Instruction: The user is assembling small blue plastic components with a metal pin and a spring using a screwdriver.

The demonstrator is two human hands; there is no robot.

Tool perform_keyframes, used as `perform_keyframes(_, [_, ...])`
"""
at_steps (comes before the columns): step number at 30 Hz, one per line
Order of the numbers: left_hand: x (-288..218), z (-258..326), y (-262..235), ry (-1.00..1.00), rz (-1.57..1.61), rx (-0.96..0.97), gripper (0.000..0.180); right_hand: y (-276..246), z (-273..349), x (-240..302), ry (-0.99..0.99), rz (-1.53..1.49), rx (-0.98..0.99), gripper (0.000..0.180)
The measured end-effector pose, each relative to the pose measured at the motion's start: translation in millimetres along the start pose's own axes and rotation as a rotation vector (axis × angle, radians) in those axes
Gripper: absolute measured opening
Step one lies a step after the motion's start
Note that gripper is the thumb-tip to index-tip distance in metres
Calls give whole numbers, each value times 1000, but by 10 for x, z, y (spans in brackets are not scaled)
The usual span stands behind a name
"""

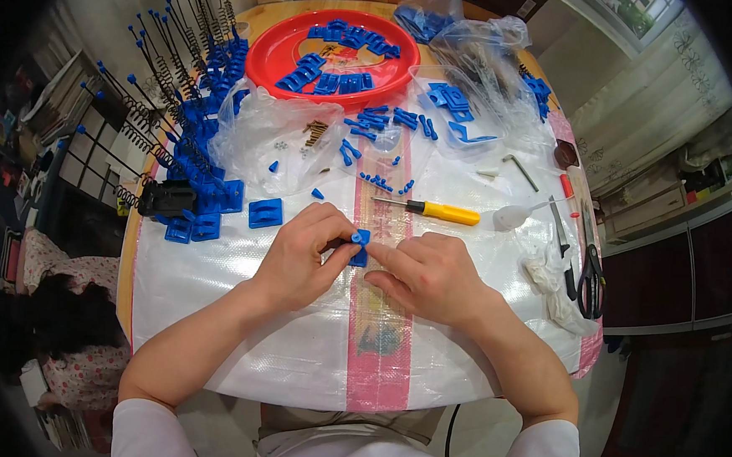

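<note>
Between my hands, low over the table's middle, is a small blue plastic piece (361, 259) with a flat body and a round knob at its top. My left hand (306, 246) pinches it from the left between thumb and fingertips. From the right, my right hand (426, 270) presses its index fingertip against the same piece, its other fingers curled and its thumb lower down. Fingers partly hide the piece. A loose blue square base (265, 213) lies left of my left hand, and a small blue cone (317, 194) just beyond it. Beyond my right hand rests a yellow-and-black screwdriver (446, 212).
A red basin (262, 75) of blue parts stands at the back. Blue assemblies with black springs (191, 147) crowd the left edge. Clear bags (258, 138) hold screws and parts. At right lie a hex key (521, 173), a squeeze bottle (513, 217) and scissors (590, 284).
</note>
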State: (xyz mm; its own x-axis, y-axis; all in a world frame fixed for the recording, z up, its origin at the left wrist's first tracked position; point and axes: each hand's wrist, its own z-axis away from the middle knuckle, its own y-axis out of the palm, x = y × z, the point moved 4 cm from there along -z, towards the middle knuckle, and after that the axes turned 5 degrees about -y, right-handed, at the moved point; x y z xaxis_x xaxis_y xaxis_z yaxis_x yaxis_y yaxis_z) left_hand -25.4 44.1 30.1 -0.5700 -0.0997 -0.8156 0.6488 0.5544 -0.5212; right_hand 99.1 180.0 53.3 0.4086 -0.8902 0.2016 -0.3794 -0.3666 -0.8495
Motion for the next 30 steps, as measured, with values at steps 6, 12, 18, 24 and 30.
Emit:
perform_keyframes(6, [25,-5,13,-6,28,-27,10,-701,-95,371,-186,78,-198,27])
perform_keyframes(12, [37,-17,50,6,52,16,12,-1722,320,180,-68,125,-843,21])
perform_keyframes(18, [45,26,1,-25,-19,41,14,-2091,195,-1482,542,155,-799,24])
perform_keyframes(24, [-32,-30,32,-3,-2,68,15,-1577,51,-3019,661,-145,-365,28])
perform_keyframes(30, [21,16,1,-27,0,69,15,-1036,-133,-3277,822,148,39,23])
